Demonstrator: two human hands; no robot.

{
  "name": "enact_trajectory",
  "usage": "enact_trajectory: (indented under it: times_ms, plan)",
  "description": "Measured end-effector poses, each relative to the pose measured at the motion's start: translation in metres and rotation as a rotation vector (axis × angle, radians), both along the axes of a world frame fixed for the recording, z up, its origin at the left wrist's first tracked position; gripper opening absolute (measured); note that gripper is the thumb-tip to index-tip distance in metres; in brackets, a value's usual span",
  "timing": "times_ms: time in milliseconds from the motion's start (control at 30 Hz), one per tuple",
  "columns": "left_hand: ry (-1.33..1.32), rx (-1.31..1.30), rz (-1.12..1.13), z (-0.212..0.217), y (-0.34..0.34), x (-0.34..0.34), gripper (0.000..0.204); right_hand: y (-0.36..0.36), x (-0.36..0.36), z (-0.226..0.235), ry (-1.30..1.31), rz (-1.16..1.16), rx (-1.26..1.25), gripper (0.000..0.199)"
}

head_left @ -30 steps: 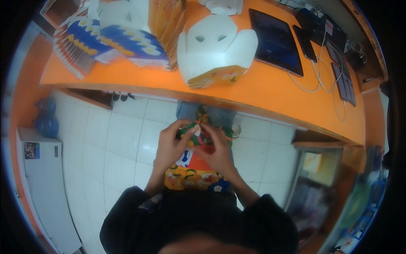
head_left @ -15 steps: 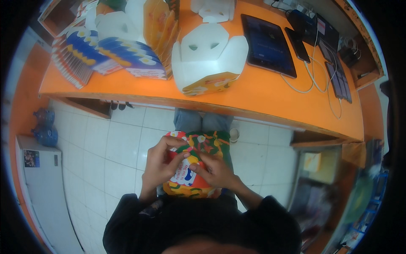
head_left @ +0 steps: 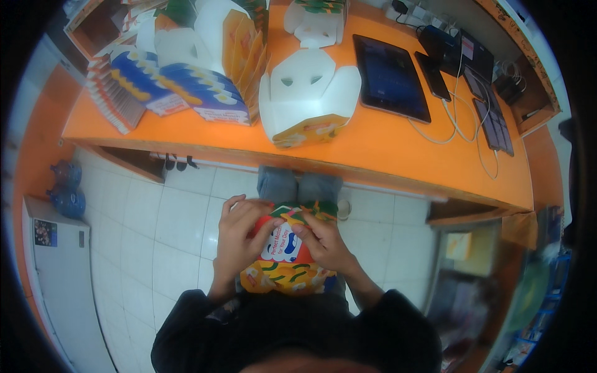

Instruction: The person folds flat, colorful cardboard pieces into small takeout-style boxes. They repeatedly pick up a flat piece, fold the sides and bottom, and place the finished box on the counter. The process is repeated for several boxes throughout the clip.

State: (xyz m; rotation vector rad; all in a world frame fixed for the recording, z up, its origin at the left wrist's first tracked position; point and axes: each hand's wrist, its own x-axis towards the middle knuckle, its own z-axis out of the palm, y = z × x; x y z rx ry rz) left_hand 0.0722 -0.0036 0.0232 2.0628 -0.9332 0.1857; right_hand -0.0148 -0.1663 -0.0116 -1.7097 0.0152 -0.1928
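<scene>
On my lap lies a colourful printed paper food carton (head_left: 286,276), patterned in yellow, red and green with a white label patch. My left hand (head_left: 239,233) holds its upper left side, thumb on the label's edge and fingers bent over the far edge. My right hand (head_left: 326,239) pinches the carton's upper right part, its thumb on the printed face. The two thumbs point at each other, a little apart. Whatever lies under the fingertips is hidden. Straight ahead on the orange desk stands an open white-lined food box (head_left: 308,87) with its flaps spread.
Nested printed cartons (head_left: 202,93) and a fanned stack of flat cartons (head_left: 115,102) crowd the orange desk's (head_left: 404,146) left. Another white box (head_left: 316,28) stands behind. To the right lie a tablet (head_left: 392,78), phones (head_left: 433,74) and charging cables. A white cabinet (head_left: 59,273) stands at far left.
Both hands have shifted slightly on the carton, the left fingers lifting a bit. The label patch shows more fully and has turned. The desk appears a little lower in view.
</scene>
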Motion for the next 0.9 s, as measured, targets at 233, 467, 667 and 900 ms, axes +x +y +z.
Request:
enact_trajectory:
  times_ms: [233, 467, 667, 900]
  plan:
    - [-0.064, -0.066, 0.058, -0.006, -0.001, -0.001, 0.009, -0.008, 0.019, 0.006, -0.275, -0.278, -0.247, 0.015]
    - [-0.067, -0.150, 0.287, -0.017, -0.010, 0.007, 0.044, -0.014, 0.013, -0.006, -0.077, -0.360, 0.022, 0.012]
    - [0.837, -0.605, 0.168, -0.042, -0.015, -0.005, 0.059, -0.024, 0.017, -0.017, -0.078, -0.385, 0.337, 0.024]
    - [1.403, -0.683, -0.037, -0.057, -0.009, -0.012, 0.041, -0.026, 0.018, -0.019, 0.001, -0.332, 0.048, 0.034]
